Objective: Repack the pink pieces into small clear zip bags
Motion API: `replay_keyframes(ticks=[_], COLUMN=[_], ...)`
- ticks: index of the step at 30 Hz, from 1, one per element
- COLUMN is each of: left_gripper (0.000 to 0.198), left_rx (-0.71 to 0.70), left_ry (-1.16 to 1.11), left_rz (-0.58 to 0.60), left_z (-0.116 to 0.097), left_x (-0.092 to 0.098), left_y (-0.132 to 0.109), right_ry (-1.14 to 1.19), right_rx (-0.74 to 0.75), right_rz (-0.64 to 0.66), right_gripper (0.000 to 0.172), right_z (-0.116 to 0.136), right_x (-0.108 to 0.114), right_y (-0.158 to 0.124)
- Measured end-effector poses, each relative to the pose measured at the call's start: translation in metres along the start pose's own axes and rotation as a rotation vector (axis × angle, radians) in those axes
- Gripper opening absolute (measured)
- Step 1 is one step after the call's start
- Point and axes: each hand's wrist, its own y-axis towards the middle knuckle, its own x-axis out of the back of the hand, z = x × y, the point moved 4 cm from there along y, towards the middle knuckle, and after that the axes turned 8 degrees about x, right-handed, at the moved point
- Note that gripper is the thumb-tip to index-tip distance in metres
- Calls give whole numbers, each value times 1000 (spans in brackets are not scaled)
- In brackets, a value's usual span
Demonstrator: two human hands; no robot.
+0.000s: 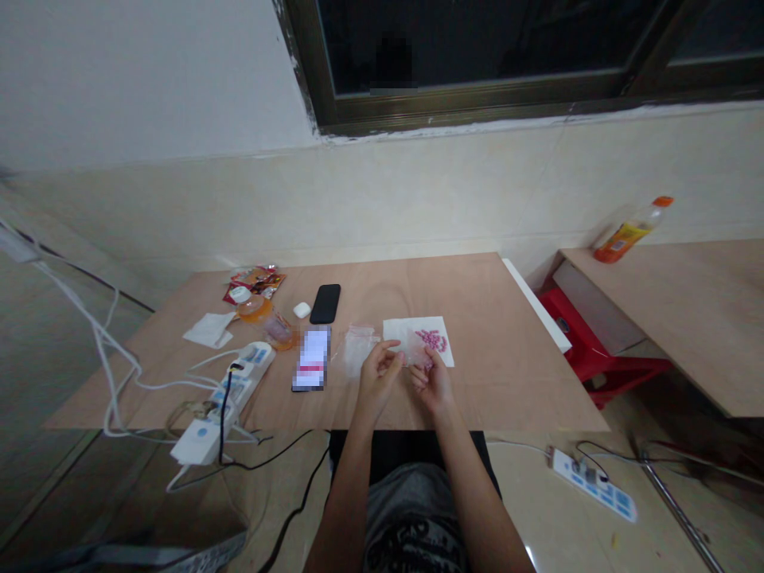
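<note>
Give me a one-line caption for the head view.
Left hand and right hand hold clear plastic beside pink pieces on white paper.

No wording can be read here. The yellow label on the orange-capped plastic bottle (624, 237) seems to carry print, though it is too small to make out. The phone screen (311, 358) is pixelated, and the snack wrappers (255, 284) show only blurred colour.

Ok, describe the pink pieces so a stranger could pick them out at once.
On the wooden tabletop below the window, find the white paper sheet just beyond the person's right hand. The small pink pieces lie clustered on that sheet, the only pink things on the table.
</note>
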Motion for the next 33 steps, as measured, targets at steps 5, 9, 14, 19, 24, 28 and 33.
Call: replay_keyframes(ticks=[5,9,14,19,24,28,33], left_gripper=[32,27,24,23,23,23,22], left_rx=[6,-13,-35,-35,-42,-47,-48], left_ry=[88,82,82,80,54,30,-4], left_rz=[-6,-10,-33,-37,-35,-44,-80], left_z=[2,-1,-5,-7,-7,-9,-8], left_x=[0,0,0,-1,-1,0,3], left_y=[0,-1,-3,-3,-2,-2,-1], right_ry=[-43,-14,11,-34,-13,1,91], right_rx=[-6,-3,5,71,92,89,74], right_rz=[-3,-47,-62,-58,-111,-95,-135], right_gripper=[30,24,19,23,31,36,32], right_z=[-4,-7,-13,-14,-13,-12,-13], right_x=[0,1,2,4,9,13,17], right_y=[1,1,4,6,8,9,8])
